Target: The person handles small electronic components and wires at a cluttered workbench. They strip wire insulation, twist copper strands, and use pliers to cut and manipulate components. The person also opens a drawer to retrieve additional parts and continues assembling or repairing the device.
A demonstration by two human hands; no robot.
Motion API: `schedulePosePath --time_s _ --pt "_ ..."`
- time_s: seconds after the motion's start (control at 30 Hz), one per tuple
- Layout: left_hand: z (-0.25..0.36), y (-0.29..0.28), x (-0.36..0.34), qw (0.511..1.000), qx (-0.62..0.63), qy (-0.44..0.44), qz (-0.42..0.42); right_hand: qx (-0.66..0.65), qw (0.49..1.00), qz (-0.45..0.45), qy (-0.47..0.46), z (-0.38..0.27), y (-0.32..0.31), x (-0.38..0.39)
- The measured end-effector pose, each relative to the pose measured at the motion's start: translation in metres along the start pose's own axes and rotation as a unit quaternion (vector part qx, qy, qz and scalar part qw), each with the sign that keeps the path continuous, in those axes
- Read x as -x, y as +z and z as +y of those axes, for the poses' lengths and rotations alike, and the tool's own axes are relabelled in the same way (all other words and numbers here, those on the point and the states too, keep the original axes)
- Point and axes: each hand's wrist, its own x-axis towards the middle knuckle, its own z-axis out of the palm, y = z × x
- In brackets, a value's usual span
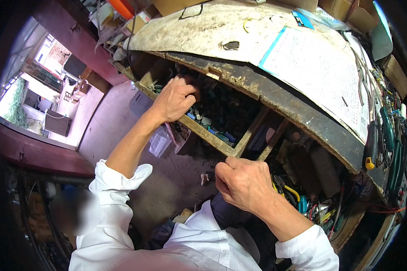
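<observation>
An open wooden drawer juts out from under the worktable, filled with many small dark, blue and green parts. Over its left end is my left hand, with fingers curled and fingertips hidden behind the hand. Whether they pinch a part cannot be seen. My right hand is closed at the drawer's near right corner, its knuckles just below the rim and appearing to touch it. The inside of that fist is hidden.
Handwritten paper lies on the stained worktop. Pliers and a black-yellow handled tool hang at the right edge. More hand tools, including yellow-handled ones, crowd a compartment below. A clear plastic bag is beyond the drawer's left side.
</observation>
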Motion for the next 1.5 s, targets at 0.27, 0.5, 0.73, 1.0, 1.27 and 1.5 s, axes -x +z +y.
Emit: schedulePosePath --time_s 0.27,0.5,0.73,1.0,1.27,1.5 --pt "0.004 -0.003 -0.001 1.000 -0.011 0.011 -0.023 0.002 1.000 -0.004 -0.002 0.000 -0.001 0.000" --pt "-0.001 -0.003 -0.004 0.999 -0.026 0.009 -0.045 0.008 1.000 -0.008 -0.004 -0.001 -0.002 0.000" --pt "0.012 -0.012 -0.005 0.997 0.008 0.000 -0.078 0.000 1.000 -0.004 -0.001 0.000 -0.001 0.000" --pt "0.002 -0.003 -0.014 0.994 0.032 -0.013 -0.108 0.000 1.000 -0.004 -0.005 -0.001 -0.002 -0.001" --pt "0.000 0.000 -0.007 1.000 0.011 0.000 -0.027 0.010 0.998 -0.055 0.004 0.000 -0.005 0.000" --pt "0.003 0.000 -0.006 0.995 -0.008 0.089 0.053 0.005 0.999 -0.044 0.003 0.002 -0.003 0.001"
